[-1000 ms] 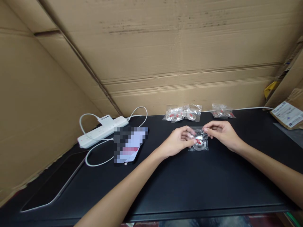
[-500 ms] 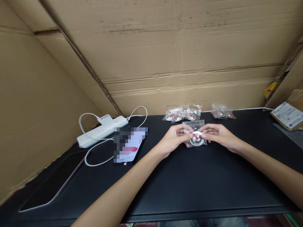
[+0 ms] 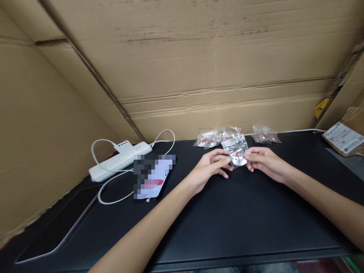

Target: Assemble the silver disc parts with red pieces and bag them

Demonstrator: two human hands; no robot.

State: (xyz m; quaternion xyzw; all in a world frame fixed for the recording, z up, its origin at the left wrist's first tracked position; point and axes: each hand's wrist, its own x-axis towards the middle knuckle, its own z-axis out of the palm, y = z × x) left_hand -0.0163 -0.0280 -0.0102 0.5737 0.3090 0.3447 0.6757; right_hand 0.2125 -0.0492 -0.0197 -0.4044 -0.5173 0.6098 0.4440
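A small clear plastic bag holds a shiny round metal piece with a red mark on it. My left hand pinches the bag's left edge between thumb and forefinger, its lower fingers loosely extended. On the opposite edge, my right hand has thumb and fingers closed. The bag is tilted, its upper part wrinkled and glossy. Just behind it lies a cluster of similar bags with round metal pieces and red marks. Another small group of such bags rests beyond my right hand.
To the left on the black table are a phone, a white power strip with looping cables and a dark tablet-like panel. A labelled brown package stands at right. Cardboard walls enclose the back and left.
The bag has tipped and risen slightly, its top now leaning toward the bags behind. Both hands have shifted their hold on the edges, and the left hand's lower fingers have spread out.
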